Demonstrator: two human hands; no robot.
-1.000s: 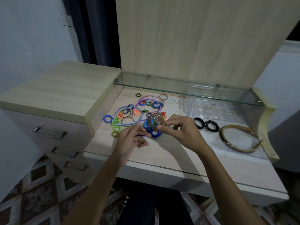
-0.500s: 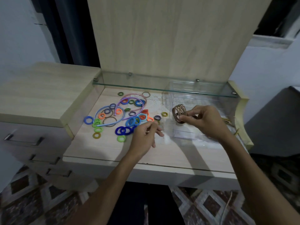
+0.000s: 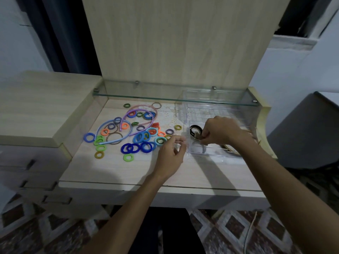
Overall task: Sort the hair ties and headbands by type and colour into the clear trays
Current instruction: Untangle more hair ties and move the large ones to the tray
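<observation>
**Pinch carried into the tray**

Right hand (image 3: 218,130) pinches the brown tie bundle (image 3: 198,137), now down inside the clear tray (image 3: 207,154) at 3 o'clock, moved over from the colour pile (image 3: 139,136). Drop looks imminent. Left hand (image 3: 171,153) hovers at tray's edge, fingers loosely curled, empty.

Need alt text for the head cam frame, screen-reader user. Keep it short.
A person's right hand lowers a bundle of brown hair ties into a clear tray on a pale wooden desk, beside a black hair tie. The left hand hovers with loosely curled fingers next to a scattered pile of colourful hair ties and thin headbands.
</observation>
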